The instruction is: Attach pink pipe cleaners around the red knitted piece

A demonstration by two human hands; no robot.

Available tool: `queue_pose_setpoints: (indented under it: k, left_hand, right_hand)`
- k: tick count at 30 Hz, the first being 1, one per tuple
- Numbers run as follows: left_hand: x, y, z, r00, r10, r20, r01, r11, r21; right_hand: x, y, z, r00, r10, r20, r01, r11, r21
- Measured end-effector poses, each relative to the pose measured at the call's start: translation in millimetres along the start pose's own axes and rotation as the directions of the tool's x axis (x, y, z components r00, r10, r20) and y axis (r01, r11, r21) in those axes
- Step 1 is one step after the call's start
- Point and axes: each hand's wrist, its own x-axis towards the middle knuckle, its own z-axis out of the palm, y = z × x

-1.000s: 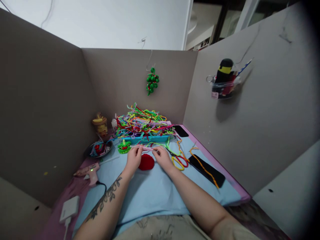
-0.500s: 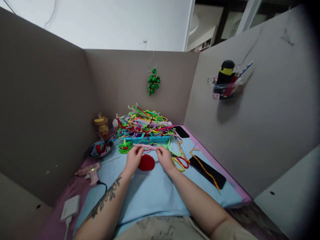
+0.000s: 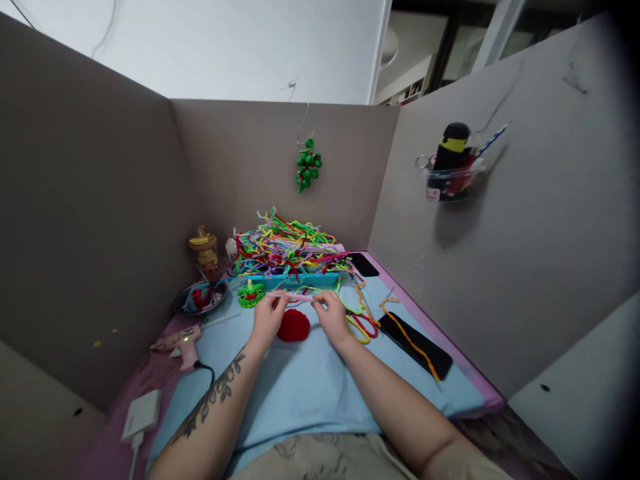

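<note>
left hand (image 3: pixel 269 312) and right hand (image 3: pixel 331 315) pinch a pale pink strand (image 3: pixel 300 298), fingertips closed on it, over the middle of the worktop (image 3: pixel 494 401), short of the blue tray (image 3: pixel 280 281) toward its far edge. against a second ago the hands sit slightly farther apart; the strand seems drawn straighter. a red disc (image 3: pixel 293 325) lies just beside the left hand.

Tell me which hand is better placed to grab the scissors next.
Right, probably: the right hand is close beside the scissors, while the left hand is farther off. Both hands hold the pink strip, so right must release first.
</note>
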Motion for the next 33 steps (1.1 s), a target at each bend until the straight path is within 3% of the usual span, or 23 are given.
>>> queue_pose_setpoints:
  k: [8, 14, 20, 26, 30, 33]
  left_hand:
    - [-1.8, -1.5, 0.8, 0.99, 0.138, 0.016, -0.139, 0.974, 0.179]
    - [-3.2, 1.8, 0.0, 0.989, 0.143, 0.046, -0.149, 0.964, 0.22]
    - [2.4, 2.8, -3.1, 0.988, 0.142, 0.056, -0.148, 0.982, 0.116]
    - [6.9, 3.9, -8.1, 0.993, 0.093, 0.07, -0.092, 0.996, -0.021]
    - [6.9, 1.7, -8.0, 0.994, 0.056, 0.094, -0.05, 0.996, -0.069]
    - [5.1, 1.4, -7.1, 0.992, 0.084, 0.094, -0.083, 0.996, -0.011]
  right_hand:
    - [-0.2, -0.9, -0.1, 1.0, -0.006, -0.002, 0.006, 1.0, -0.002]
    - [-1.8, 1.5, 1.0, 1.0, -0.007, -0.016, 0.007, 1.0, -0.015]
    - [-4.2, -5.6, 3.2, 0.998, 0.01, 0.057, -0.011, 1.0, 0.022]
    - [-7.1, -9.4, 8.3, 0.952, -0.059, 0.302, 0.044, 0.997, 0.057]
    - [-7.0, -3.8, 9.7, 0.957, -0.036, 0.287, 0.036, 0.999, 0.007]
    - [-5.8, -0.2, 9.8, 0.971, 0.014, 0.239, -0.006, 0.999, -0.035]
